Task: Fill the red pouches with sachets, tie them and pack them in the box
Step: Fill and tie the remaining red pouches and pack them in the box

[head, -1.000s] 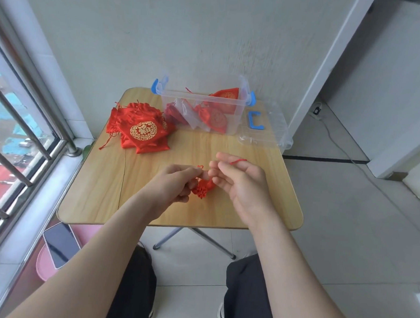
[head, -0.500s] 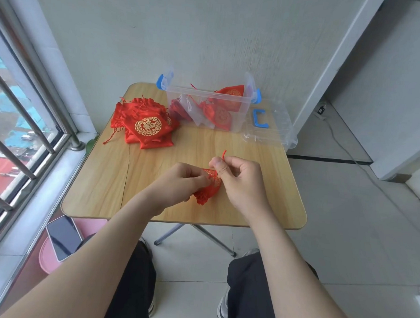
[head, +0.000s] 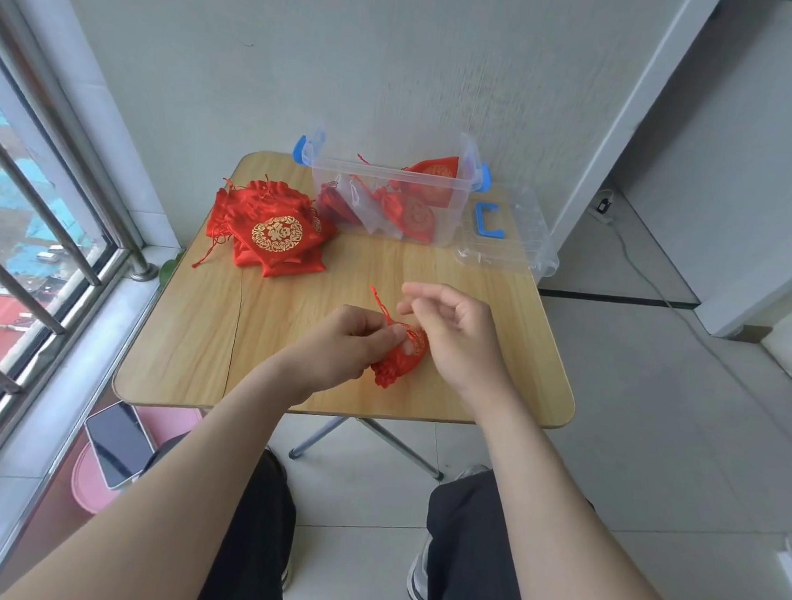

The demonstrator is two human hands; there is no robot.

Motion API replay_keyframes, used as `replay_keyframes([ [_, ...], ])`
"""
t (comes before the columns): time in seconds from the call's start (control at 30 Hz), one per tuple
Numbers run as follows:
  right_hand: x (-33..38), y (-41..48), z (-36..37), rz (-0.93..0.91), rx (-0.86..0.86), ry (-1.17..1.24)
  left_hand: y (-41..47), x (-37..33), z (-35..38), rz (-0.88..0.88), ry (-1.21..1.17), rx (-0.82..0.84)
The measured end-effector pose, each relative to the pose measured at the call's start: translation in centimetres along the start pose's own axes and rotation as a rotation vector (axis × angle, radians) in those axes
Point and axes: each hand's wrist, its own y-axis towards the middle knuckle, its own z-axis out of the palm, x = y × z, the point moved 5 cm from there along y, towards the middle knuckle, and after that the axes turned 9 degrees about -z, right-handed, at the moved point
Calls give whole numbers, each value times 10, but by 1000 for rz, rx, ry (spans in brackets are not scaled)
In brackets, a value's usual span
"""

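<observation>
So we had the small red pouch (head: pixel 402 359) sitting low on the counter (head: pixel 199 335), around 6 o'clock, right between both hands. The left grip (head: pixel 355 343) pinched its gathered neck, the pouch just at its 3 o'clock, and the cord (head: pixel 380 306) stuck up toward 11. The right grip (head: pixel 456 335) hovered at the pouch's 2 o'clock with its fingers loosely curled and blurred, so we couldn't tell if it pinched anything. The pile of flat pouches (head: pixel 273 233) lay at 11 o'clock. The clear box (head: pixel 453 220) with a few pouches inside stood at 12, with its lid (head: pixel 525 242) just at its 3 o'clock.
</observation>
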Motion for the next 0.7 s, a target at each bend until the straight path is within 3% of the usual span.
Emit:
replay_keyframes([
  [0.17,0,-4,7,-65,157,-171,1,3,-4,-65,-72,-6],
  [0.27,2,-9,7,-158,186,-346,0,6,-3,-122,-66,37],
  [0.43,2,-7,7,-232,175,-471,0,8,-9,-150,-77,-31],
  [0.7,10,-11,19,-192,313,-486,1,11,-11,-160,-171,-66],
])
